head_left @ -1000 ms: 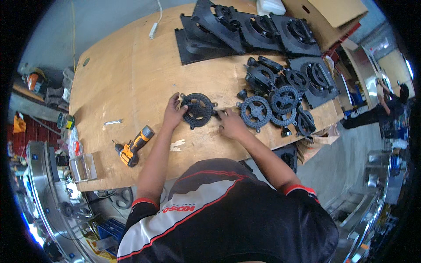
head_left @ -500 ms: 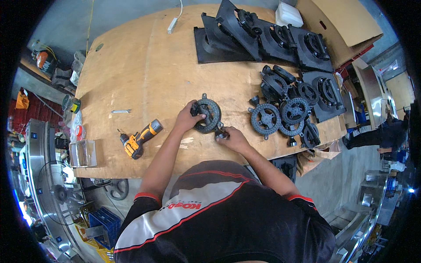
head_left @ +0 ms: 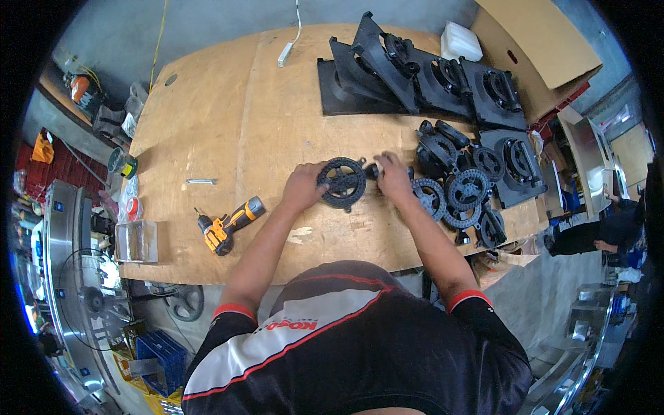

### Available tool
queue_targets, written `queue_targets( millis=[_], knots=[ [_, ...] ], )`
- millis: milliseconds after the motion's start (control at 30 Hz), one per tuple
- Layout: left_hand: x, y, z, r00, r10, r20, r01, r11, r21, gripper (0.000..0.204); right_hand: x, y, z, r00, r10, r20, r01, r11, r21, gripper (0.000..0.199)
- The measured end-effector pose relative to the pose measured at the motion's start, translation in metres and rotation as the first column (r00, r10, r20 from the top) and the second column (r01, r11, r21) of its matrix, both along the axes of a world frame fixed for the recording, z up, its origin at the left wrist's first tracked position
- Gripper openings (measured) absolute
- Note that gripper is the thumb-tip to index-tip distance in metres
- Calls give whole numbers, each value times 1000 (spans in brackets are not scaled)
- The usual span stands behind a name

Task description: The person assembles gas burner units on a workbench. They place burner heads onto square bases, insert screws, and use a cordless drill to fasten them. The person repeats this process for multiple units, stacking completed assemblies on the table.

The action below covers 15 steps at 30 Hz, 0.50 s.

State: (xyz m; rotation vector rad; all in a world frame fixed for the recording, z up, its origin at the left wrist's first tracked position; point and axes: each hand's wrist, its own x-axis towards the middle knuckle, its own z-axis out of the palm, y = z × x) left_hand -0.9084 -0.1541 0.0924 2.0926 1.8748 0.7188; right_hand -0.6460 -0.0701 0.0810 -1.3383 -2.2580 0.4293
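On the wooden table lies a round black ring-shaped part (head_left: 343,182) with spokes inside its rim and small lugs, one at its upper right and one at the bottom. My left hand (head_left: 304,187) grips its left side, thumb over the rim. Just right of the ring, my right hand (head_left: 393,178) is closed on a small black knob-like piece (head_left: 372,171), slightly apart from the ring; some of its fingers are blurred. Close by on the right is a pile of similar black ring parts (head_left: 465,188), partly behind my right forearm.
Black square plates (head_left: 373,93) with round fittings lean and lie at the back right, near a cardboard box (head_left: 536,59) and a white container (head_left: 460,41). An orange cordless drill (head_left: 220,234), a wrench (head_left: 201,181) and a clear bin (head_left: 136,242) are on the left.
The ring has turned, with its lugs now at the upper right and bottom. My right hand has moved up and away to the right. The view has shifted slightly.
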Motion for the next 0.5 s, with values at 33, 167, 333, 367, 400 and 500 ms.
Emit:
queue_targets(
  millis=[33,167,333,367,400,500],
  knots=[
    [1,-1,6,997,74,19,-72,993,-99,65,-4,9,1,998,-27,-60,29,999,38,42],
    [5,-22,23,975,190,114,-132,911,-390,66,-12,-12,-15,990,8,-142,-16,998,-58,40],
    [28,-80,-14,802,446,398,-182,816,-548,67,15,-98,-30,971,-24,-239,-11,989,-145,37],
    [34,-88,-21,726,481,492,-187,826,-531,64,25,-113,-35,961,-54,-273,13,989,-149,37],
    [42,-94,-28,641,502,580,-185,835,-518,61,35,-126,-36,954,-89,-285,22,973,-230,36],
    [54,-101,-55,519,516,682,-190,847,-497,67,78,-169,-45,947,-171,-273,75,941,-330,33]
  ],
)
